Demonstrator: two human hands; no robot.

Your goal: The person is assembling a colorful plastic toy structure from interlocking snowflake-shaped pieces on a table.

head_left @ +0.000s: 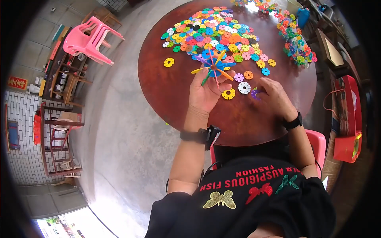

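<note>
My left hand (206, 93) is raised over the round brown table (166, 91) and grips a small cluster of interlocked plastic discs (214, 66), blue at the centre with yellow, green, purple and red discs sticking out. My right hand (276, 97) rests on the table and pinches a purple disc (255, 94). Between the two hands lie a yellow disc (228, 94), a white disc (244, 87), a pale purple disc (238, 77) and an orange disc (248, 74). A broad pile of several coloured discs (214, 33) covers the far part of the table.
A built chain of joined discs (295, 41) curves along the table's far right. One yellow disc (169, 62) lies alone at the left. Pink plastic chairs (89, 39) stand on the concrete floor to the left. A red bag (349, 119) sits at the right.
</note>
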